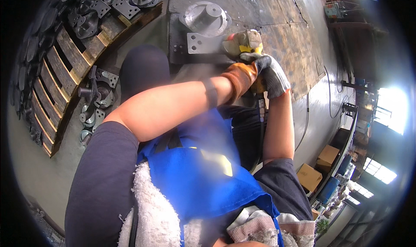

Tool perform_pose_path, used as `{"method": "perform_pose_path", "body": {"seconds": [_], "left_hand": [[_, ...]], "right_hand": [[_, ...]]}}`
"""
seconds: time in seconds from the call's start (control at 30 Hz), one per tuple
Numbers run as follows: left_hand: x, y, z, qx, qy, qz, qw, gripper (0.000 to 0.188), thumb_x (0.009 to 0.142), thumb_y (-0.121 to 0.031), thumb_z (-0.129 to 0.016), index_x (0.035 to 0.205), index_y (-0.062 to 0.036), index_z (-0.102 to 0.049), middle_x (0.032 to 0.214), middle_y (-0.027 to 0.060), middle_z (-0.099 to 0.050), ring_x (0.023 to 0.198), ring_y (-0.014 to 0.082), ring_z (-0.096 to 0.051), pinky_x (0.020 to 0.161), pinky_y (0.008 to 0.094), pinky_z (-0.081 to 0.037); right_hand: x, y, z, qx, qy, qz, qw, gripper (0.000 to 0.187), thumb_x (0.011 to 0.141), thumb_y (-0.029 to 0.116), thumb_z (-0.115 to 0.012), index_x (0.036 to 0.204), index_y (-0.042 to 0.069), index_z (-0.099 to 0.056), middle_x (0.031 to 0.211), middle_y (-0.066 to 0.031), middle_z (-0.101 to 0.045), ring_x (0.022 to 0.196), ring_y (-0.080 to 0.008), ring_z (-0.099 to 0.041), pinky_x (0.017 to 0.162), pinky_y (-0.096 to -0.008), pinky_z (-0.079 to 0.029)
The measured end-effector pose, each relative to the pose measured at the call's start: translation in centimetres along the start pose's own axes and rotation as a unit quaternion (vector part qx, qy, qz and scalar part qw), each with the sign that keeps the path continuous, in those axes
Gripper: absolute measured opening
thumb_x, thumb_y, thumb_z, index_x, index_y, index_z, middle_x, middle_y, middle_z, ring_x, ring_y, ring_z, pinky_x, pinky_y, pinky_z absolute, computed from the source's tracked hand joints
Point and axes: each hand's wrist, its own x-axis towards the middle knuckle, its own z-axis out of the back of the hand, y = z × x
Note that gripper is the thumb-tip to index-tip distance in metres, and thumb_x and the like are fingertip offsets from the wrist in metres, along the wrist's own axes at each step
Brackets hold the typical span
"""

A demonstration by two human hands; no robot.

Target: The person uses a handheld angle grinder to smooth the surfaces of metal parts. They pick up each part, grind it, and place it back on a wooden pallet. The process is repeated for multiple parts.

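Observation:
A handheld power grinder with a yellow and tan body (250, 40) is gripped by both of my gloved hands. My left hand (239, 79), in an orange glove, is closed on its lower body. Against it, my right hand (274, 74) in a grey-white knit glove wraps the tool from the right. A hose fitting (261, 106) hangs from the tool's lower end. The grinder's head lies over the right end of a grey metal bracket (197, 43), which has holes and a round flange with a cylindrical boss (208, 17). Contact between disc and metal is hidden.
The bracket lies on a dark worktable (242, 4). To the left, a wooden pallet (65, 65) carries several similar metal parts, and more brackets (97, 95) lie on the floor beside it. Cables (307, 121) and cardboard boxes (310, 177) are on the right.

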Motion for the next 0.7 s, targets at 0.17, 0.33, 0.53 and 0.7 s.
{"method": "perform_pose_path", "body": {"seconds": [0.17, 0.33, 0.53, 0.7], "left_hand": [[-0.8, 2.4, -2.6, 0.018, -0.044, -0.141, 0.989, 0.053, 0.099, -0.037, -0.051, 0.145, -0.0107, -0.047, 0.144, 0.0094, -0.053, 0.130, 0.0219, -0.052, 0.105, 0.0332, -0.043], [-5.4, -0.6, 1.0, 0.235, -0.088, -0.286, 0.925, 0.058, 0.088, -0.027, -0.071, 0.139, -0.0111, -0.049, 0.129, 0.0117, -0.065, 0.110, 0.0263, -0.067, 0.084, 0.0391, -0.057], [-5.6, 1.0, -2.0, 0.120, -0.114, -0.232, 0.958, 0.044, 0.099, -0.043, -0.049, 0.134, -0.0161, -0.055, 0.118, 0.0117, -0.071, 0.101, 0.0295, -0.072, 0.081, 0.0401, -0.059], [-8.1, 1.4, -0.2, 0.348, -0.086, -0.336, 0.871, 0.047, 0.102, -0.029, -0.044, 0.141, -0.0043, -0.050, 0.134, 0.0155, -0.058, 0.119, 0.0318, -0.059, 0.095, 0.0435, -0.050]], "right_hand": [[-1.8, -0.2, 0.6, 0.121, -0.042, -0.073, 0.989, 0.035, 0.086, 0.011, -0.067, 0.117, -0.005, -0.068, 0.106, -0.0089, -0.071, 0.094, -0.0177, -0.067, 0.087, -0.0319, -0.055], [-5.0, 1.1, -0.1, -0.016, -0.083, -0.012, 0.996, 0.035, 0.086, 0.010, -0.066, 0.118, -0.004, -0.068, 0.108, -0.0087, -0.070, 0.097, -0.0184, -0.066, 0.090, -0.0314, -0.053], [-3.8, 1.2, -1.1, -0.159, -0.014, 0.013, 0.987, 0.030, 0.087, 0.010, -0.065, 0.113, -0.004, -0.070, 0.106, -0.0080, -0.069, 0.096, -0.0159, -0.065, 0.088, -0.0297, -0.052], [-4.3, 1.5, -1.4, -0.092, -0.051, -0.065, 0.992, 0.028, 0.087, 0.010, -0.065, 0.111, -0.003, -0.070, 0.105, -0.0074, -0.070, 0.094, -0.0154, -0.066, 0.086, -0.0288, -0.053]]}}
